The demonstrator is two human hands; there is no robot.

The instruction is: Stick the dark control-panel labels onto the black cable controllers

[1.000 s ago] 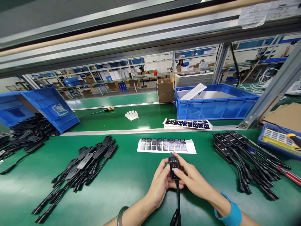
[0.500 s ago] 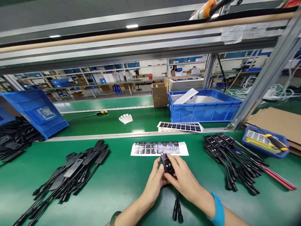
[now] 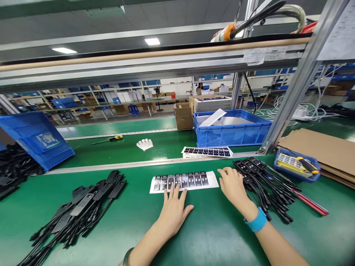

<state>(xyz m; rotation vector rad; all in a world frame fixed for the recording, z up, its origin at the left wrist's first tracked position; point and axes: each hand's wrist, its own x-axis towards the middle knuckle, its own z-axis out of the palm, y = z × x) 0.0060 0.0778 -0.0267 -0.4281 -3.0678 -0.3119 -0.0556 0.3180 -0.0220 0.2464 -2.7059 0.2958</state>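
Note:
A white sheet of black label stickers (image 3: 212,180) lies in front of me. My left hand (image 3: 174,207) rests with spread fingers on the sheet's lower edge, holding nothing. To the right, my right hand (image 3: 234,186) is over the left edge of a pile of black corded controllers (image 3: 253,164), fingers apart and pointing toward the sheet's right end. It partly covers one controller; I see nothing gripped in it. On the left lies another heap of black corded controllers (image 3: 104,192), with plain dark faces and one greyer piece.
Behind the sheet are more label sheets (image 3: 206,152), a blue bin (image 3: 233,135), a white glove (image 3: 144,144) and a screwdriver (image 3: 115,138). A tilted blue crate (image 3: 41,140) stands left. At right are a small blue tray (image 3: 296,173), cardboard (image 3: 321,147) and a metal post (image 3: 294,85).
The controller that both hands held is out of them. My left hand has moved onto the label sheet, and my right hand has moved right to the pile. The view has shifted.

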